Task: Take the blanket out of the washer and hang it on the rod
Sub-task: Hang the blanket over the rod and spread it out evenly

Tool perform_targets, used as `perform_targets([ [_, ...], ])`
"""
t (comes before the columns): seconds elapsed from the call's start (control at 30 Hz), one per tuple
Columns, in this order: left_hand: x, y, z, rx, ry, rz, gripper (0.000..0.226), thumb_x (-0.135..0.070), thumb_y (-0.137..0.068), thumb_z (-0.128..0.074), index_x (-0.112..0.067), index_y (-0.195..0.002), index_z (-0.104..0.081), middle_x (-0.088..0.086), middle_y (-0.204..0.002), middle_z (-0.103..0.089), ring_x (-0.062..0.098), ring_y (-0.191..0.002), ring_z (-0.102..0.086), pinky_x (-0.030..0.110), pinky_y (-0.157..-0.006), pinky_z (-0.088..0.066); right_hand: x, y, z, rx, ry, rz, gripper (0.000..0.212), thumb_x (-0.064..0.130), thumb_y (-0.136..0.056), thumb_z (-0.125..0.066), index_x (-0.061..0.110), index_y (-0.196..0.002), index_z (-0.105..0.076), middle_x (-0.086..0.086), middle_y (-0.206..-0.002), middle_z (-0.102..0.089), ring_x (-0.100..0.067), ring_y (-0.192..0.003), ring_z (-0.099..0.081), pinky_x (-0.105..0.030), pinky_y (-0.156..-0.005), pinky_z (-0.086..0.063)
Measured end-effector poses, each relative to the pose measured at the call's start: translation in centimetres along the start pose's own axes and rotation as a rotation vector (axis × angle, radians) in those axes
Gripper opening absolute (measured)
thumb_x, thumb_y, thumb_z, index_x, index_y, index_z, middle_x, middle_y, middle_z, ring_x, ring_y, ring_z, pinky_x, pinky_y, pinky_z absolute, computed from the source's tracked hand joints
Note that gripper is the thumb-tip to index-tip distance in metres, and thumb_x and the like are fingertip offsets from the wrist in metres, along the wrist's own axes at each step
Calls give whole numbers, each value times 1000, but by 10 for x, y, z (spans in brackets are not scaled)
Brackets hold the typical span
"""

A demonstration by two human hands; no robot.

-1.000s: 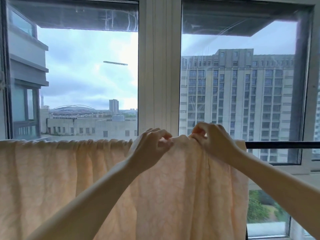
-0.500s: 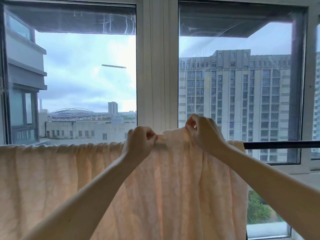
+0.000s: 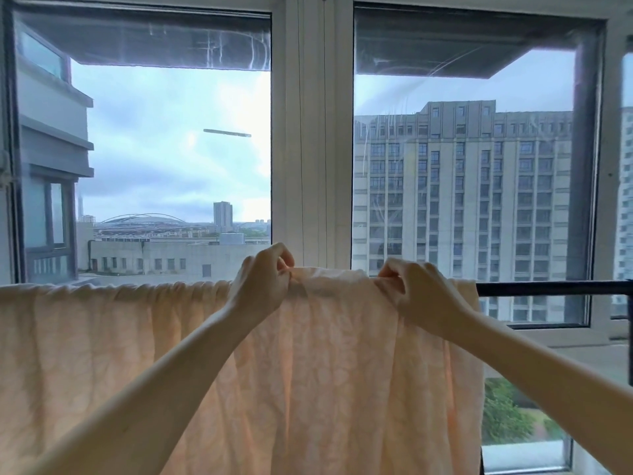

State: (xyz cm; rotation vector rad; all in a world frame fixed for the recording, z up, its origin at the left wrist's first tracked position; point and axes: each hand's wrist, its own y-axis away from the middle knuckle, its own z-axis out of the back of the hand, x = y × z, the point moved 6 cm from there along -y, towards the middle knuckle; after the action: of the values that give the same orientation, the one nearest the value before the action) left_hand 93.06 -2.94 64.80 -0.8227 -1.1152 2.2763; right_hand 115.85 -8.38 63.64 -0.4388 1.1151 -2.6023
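Observation:
A pale peach blanket (image 3: 102, 337) hangs draped over a dark horizontal rod (image 3: 555, 289) in front of the window. It covers the rod from the left edge of the view to right of centre. My left hand (image 3: 263, 286) pinches the blanket's top fold near the middle. A short way to the right, my right hand (image 3: 414, 291) pinches the same fold, and the cloth between them is raised a little above the rod line. Only the rod's right end shows bare.
Large window panes with a white central frame (image 3: 311, 132) stand just behind the rod. A dark vertical bar (image 3: 629, 337) meets the rod at the far right. Buildings and sky lie outside.
My hands have spread apart along the top fold, the right one moving right. The raised cloth between them has stretched flatter and lower.

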Motion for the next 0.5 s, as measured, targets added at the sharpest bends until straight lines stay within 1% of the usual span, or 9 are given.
perform_targets([
  [0.07, -3, 0, -3, 37, -15, -37, 19, 1, -89, -60, -18, -85, -61, -5, -83, -64, 3, -70, -56, 12, -65, -45, -2, -2, 1, -26, -23, -16, 10, 27, -94, -58, 23, -85, -59, 9, -70, -62, -3, -62, -60, -25, -65, -53],
  [0.1, -5, 0, -4, 56, -19, -50, 22, 2, -89, -58, -19, -83, -64, -7, -84, -64, 5, -73, -57, 16, -71, -48, -2, -4, 2, -42, -34, -29, 10, 26, -95, -56, 23, -85, -59, 9, -71, -63, -5, -63, -60, -26, -65, -53],
  [0.2, -6, 0, -5, 96, -22, -43, 28, 4, -89, -56, -17, -85, -74, -12, -87, -62, 4, -80, -56, 19, -80, -46, -7, -10, 6, -95, -29, -88, 14, 24, -98, -50, 20, -86, -57, 7, -75, -63, -6, -68, -59, -19, -58, -43],
  [0.23, -4, 0, -6, 107, -17, -29, 28, 4, -89, -56, -17, -87, -75, -12, -89, -62, 4, -82, -57, 20, -81, -46, -8, -12, 8, -112, -21, -101, 15, 24, -98, -49, 20, -86, -57, 7, -76, -63, -7, -69, -60, -20, -58, -43],
  [0.3, -1, -1, -8, 132, -11, 0, 29, 1, -90, -53, -18, -86, -75, -10, -89, -67, 3, -82, -59, 24, -82, -49, -13, -17, 12, -143, -10, -112, 16, 24, -99, -48, 22, -86, -57, 7, -77, -63, -10, -71, -61, -30, -66, -52],
  [0.33, 0, -1, -8, 152, -17, 17, 29, -1, -90, -51, -18, -85, -74, -10, -86, -68, 3, -79, -60, 26, -80, -51, -16, -19, 13, -145, -9, -120, 16, 25, -98, -48, 23, -86, -57, 7, -77, -64, -10, -71, -61, -35, -69, -54],
  [0.4, 1, -1, -9, 181, -25, 55, 27, -7, -91, -49, -16, -81, -73, -8, -79, -69, 4, -72, -61, 26, -69, -51, -23, -21, 13, -116, -30, -129, 15, 28, -97, -52, 24, -84, -58, 8, -76, -64, -8, -72, -61, -38, -73, -55],
  [0.47, 0, 2, -10, 176, -34, 83, 24, -17, -92, -51, -14, -78, -70, -2, -76, -69, 10, -69, -63, 21, -57, -43, -27, -19, 12, -63, -57, -130, 13, 30, -93, -59, 23, -82, -61, 10, -75, -64, -5, -72, -61, -36, -74, -55],
  [0.5, -2, 4, -11, 166, -53, 91, 23, -24, -92, -53, -14, -77, -67, -1, -78, -69, 13, -70, -63, 19, -53, -38, -30, -17, 11, -43, -53, -134, 15, 33, -91, -61, 23, -81, -62, 10, -73, -64, -5, -70, -61, -36, -73, -56],
])
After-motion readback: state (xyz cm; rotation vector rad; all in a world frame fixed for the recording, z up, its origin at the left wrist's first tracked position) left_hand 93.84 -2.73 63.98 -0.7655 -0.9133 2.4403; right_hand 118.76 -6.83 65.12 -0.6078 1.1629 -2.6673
